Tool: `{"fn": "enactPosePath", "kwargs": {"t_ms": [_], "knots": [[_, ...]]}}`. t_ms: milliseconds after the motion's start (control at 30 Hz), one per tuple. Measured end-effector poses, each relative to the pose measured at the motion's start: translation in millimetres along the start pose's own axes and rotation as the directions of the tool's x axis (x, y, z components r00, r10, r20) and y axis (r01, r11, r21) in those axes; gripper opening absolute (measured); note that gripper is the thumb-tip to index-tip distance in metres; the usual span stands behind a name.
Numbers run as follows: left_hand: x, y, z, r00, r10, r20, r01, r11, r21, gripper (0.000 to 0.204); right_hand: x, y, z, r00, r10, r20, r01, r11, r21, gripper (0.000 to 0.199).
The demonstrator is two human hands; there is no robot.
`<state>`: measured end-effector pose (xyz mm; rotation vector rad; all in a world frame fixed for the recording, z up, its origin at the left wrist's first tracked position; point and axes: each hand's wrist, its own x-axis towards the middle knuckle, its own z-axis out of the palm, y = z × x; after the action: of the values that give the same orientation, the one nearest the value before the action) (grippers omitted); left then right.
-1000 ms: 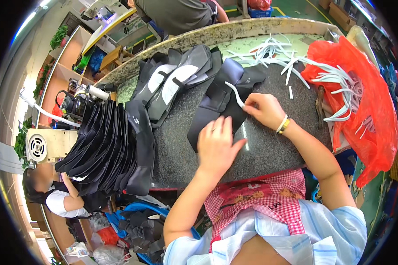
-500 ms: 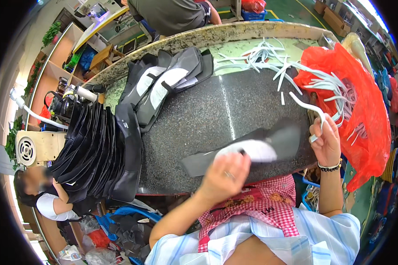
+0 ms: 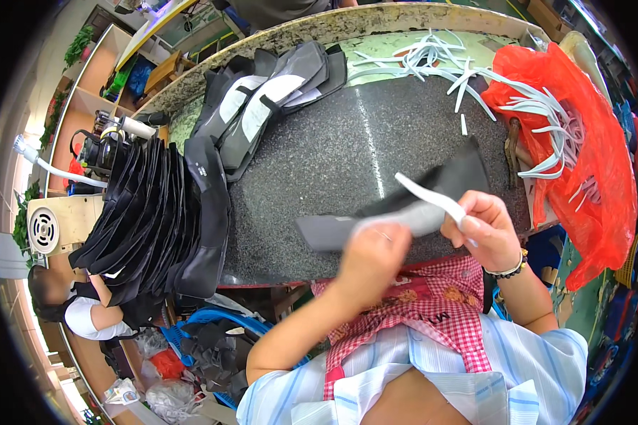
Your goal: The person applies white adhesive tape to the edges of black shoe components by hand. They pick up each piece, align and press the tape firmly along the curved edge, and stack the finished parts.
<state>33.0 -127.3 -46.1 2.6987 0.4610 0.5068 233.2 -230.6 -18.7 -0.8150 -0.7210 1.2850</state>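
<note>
My right hand [image 3: 483, 230] pinches a curved white strip [image 3: 424, 191], whose free end points to the far left. My left hand [image 3: 376, 258] is curled, slightly smeared by motion, at the near edge of a flat dark grey piece [image 3: 327, 232] with a pale patch. It appears to grip that edge, though the fingertips are hidden. The piece's right part [image 3: 461, 173] is blurred and looks raised from the dark speckled worktop [image 3: 305, 163]. The strip is above the piece; I cannot tell whether they touch.
Similar grey pieces with white patches [image 3: 269, 99] are piled at the far left. A long row of black pieces [image 3: 138, 212] stands on the left. White strips [image 3: 429, 55] lie at the back, and more spill from a red plastic bag [image 3: 595, 191] on the right.
My right hand has brought the white strip leftward from beside the red bag to above the grey piece. The piece's right part has lifted, and my left hand has closed more at its edge.
</note>
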Motion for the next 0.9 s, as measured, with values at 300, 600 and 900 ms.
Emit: {"fn": "enactPosePath", "kwargs": {"t_ms": [300, 600, 900], "knots": [[-34, 24, 21, 0.993, 0.115, -0.024, -0.105, 0.961, 0.258, 0.031, -10, -27, 21, 0.91, -0.134, 0.393, 0.128, 0.991, 0.042, 0.01], [-47, 0, -22, 0.73, -0.665, 0.157, 0.247, 0.043, -0.968, 0.031, -1, -1, 16, 0.859, 0.509, 0.055, -0.438, 0.786, -0.436, 0.015], [-71, -24, -20, 0.694, -0.7, -0.168, 0.543, 0.662, -0.517, 0.012, 15, 35, 37, 0.998, 0.056, 0.041, 0.016, 0.395, -0.919, 0.015]]}}
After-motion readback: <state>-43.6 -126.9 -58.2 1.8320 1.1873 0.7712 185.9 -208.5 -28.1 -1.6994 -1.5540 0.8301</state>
